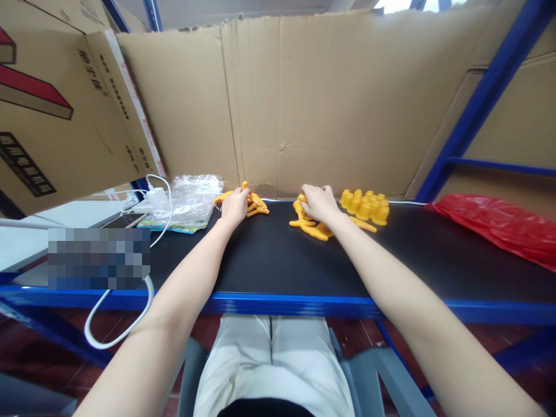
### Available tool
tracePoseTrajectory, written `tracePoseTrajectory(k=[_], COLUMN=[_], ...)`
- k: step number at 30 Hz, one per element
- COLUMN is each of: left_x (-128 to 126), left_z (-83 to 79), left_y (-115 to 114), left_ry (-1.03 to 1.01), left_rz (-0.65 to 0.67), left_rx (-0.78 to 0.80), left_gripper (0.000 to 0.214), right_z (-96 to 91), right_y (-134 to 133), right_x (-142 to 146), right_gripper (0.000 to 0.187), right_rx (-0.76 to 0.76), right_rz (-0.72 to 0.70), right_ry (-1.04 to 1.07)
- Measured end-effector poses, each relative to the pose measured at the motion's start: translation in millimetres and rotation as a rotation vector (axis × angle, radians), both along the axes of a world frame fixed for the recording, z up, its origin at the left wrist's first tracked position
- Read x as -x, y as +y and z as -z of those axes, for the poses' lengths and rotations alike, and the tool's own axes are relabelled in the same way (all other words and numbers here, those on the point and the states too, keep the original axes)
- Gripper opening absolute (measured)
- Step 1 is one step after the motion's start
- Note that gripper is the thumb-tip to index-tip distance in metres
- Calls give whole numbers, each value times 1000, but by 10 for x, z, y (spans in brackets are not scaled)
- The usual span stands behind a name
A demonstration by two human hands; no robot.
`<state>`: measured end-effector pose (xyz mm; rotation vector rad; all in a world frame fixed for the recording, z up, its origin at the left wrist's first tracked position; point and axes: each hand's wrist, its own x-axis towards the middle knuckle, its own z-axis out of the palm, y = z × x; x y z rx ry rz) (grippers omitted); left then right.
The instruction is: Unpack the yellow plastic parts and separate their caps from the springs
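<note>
My left hand [234, 208] is closed over a cluster of orange-yellow branched plastic pieces [259, 205] at the back of the black tabletop. A thin chain shows among them. Farther right, my right hand [320, 202] curls its fingers down on a second group of yellow curved plastic pieces [315, 231], which lie flat and overlap. Its fingertips are partly hidden behind the knuckles, but they press round a yellow piece. Just beyond that wrist, several yellow cup-shaped plastic pieces [365, 206] stand close together in rows.
A cardboard wall [339, 104] closes off the back. Clear plastic bags [191, 200] lie at left, near a white charger [156, 198] with cables. Red plastic sheeting [490, 223] covers the right end. The table has a blue front edge [286, 304].
</note>
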<state>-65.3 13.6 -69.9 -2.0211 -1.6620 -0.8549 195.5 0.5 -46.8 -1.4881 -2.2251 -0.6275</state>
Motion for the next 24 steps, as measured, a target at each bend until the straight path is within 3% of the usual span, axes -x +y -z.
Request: tracePoseTrajectory(k=[7,11,20,24], left_x=[15,-51,-136,-161], left_z=[63,94,171,180], left_y=[66,43,44,40], left_ry=[134,151,95,76], left_rz=[10,55,-23,-48], left_rx=[52,181,483,500], left_gripper=[33,32,56,62], right_z=[-20,-25,-24,-36], right_y=[-36,-49,-52,-17], right_x=[42,48,53,14], right_gripper=[22,23,22,22], right_rx=[16,35,63,28], right_rz=[-4,1,19,12], right_ry=[3,0,-8,64])
